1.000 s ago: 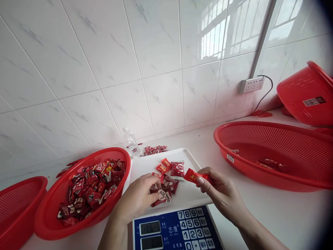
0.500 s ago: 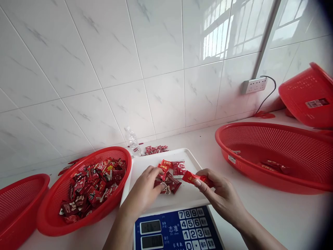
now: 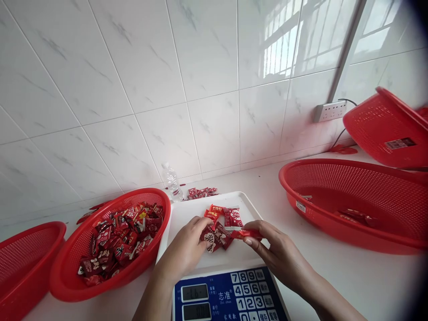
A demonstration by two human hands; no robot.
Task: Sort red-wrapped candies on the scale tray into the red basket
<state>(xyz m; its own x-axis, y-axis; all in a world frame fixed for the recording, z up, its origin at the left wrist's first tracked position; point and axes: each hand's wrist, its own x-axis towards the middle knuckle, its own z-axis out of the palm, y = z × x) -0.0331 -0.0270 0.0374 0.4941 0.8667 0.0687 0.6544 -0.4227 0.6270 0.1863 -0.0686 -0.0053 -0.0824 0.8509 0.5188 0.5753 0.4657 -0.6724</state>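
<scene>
A white tray [image 3: 187,211] sits on a blue-faced scale [image 3: 230,296] and carries a small pile of red-wrapped candies [image 3: 224,219]. My left hand [image 3: 185,250] rests on the tray with its fingers pinching a dark red candy packet [image 3: 211,236] at the pile's near edge. My right hand [image 3: 274,249] holds a bright red candy [image 3: 249,233] between thumb and fingers, right beside the pile. The two hands almost meet over the tray.
A red basket [image 3: 67,276] full of the same candies stands to the left, another red basket [image 3: 26,263] beyond it. A large red basket [image 3: 351,232] with a few candies lies right, a tipped basket [image 3: 388,129] behind. A water bottle [image 3: 172,182], loose candies [image 3: 200,192] and a power strip [image 3: 330,111] line the wall.
My left hand has gathered the candies up the tray toward the pile. My right hand has brought its bright red candy left and down, close to the pile.
</scene>
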